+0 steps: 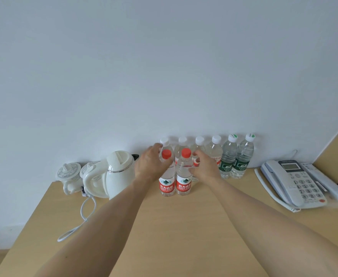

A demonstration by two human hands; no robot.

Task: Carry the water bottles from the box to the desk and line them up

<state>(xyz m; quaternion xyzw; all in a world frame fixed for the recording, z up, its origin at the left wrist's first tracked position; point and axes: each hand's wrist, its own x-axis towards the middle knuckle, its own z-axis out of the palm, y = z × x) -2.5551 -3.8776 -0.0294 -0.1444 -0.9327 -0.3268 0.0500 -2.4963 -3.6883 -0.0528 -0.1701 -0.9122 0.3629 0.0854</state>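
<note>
Two red-capped water bottles stand side by side on the wooden desk (184,226), in front of a back row. My left hand (151,163) wraps around the shoulder of the left red-capped bottle (166,184). My right hand (206,165) curls against the right side of the right red-capped bottle (183,182), thumb and fingers touching it. Behind them, a row of several clear bottles lines the wall: white-capped ones (216,150) and two green-labelled ones (243,158) at the right end. The box is out of view.
A white electric kettle (120,172) with a looping cord (80,222) stands left of the bottles, with two lidded ceramic cups (69,173) beyond it. A desk telephone (295,182) lies at the right. The desk's left edge runs diagonally.
</note>
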